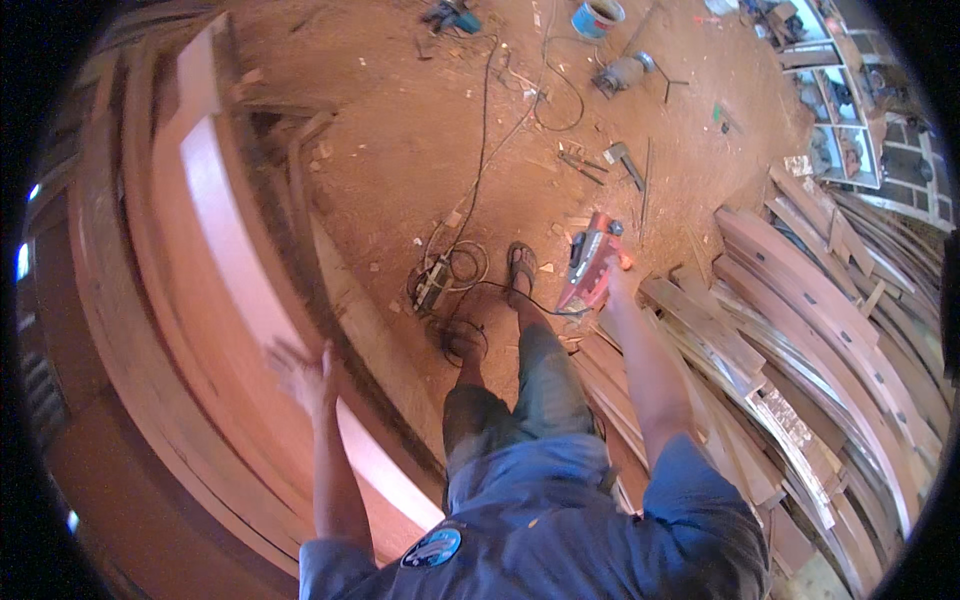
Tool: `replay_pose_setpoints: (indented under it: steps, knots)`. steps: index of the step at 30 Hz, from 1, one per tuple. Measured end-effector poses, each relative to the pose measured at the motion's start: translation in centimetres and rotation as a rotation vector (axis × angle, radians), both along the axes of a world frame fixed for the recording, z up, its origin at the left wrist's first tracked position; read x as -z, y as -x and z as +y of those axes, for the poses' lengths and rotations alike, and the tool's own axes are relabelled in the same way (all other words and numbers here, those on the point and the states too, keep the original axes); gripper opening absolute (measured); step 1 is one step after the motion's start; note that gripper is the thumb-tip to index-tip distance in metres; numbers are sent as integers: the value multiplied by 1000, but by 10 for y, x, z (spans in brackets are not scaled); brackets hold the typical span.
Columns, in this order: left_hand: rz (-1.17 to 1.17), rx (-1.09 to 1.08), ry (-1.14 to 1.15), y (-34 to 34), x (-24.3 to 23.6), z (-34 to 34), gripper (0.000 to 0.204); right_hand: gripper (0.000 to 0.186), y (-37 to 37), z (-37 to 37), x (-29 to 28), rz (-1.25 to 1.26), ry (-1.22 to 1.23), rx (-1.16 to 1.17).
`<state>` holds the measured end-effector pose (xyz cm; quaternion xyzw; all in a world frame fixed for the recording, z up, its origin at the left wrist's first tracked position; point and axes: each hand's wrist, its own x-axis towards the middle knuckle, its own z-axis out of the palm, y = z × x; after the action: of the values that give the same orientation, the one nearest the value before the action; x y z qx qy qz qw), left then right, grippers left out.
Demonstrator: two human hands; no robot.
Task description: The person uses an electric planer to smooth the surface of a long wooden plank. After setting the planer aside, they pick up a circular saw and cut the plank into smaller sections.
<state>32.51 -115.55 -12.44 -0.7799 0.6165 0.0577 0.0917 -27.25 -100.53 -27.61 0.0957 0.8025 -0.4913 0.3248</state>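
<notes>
Head view: your right grip [614, 274] is wrapped round the red power tool [588, 260], held above the floor [390, 140], well apart from the long board [228, 225] on your left. Left grip's [303, 377] spread, holding nothing, at that board; can't tell if it's touching. Board's lit strip looks smooth, but how much is done or left? Can't tell.

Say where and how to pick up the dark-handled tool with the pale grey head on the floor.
Probably by the slim dark handle, toward its near end, reached from above on the near side: it appears to lie flat, angled rightward, while the pale grey head juts out sideways at the far end.
</notes>
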Motion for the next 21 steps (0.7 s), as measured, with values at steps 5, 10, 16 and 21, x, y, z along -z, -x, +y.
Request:
replay_pose_setpoints:
  steps: [5, 10, 16, 21]
  knots:
    - [48, 189, 178, -82, 56, 36, 93, 26, 68, -19, 175, 119, -196, -107]
    - [102, -68, 107, 10, 24, 7, 87, 51, 133, -57, 327, 240, -645, -392]
    - [199, -172, 38, -21, 29, 22, 85, 57, 188, -82, 428, 363, -482, -289]
    - [260, -240, 20, -24, 18, 23, 85, 56, 197, -107, 444, 246, -474, -312]
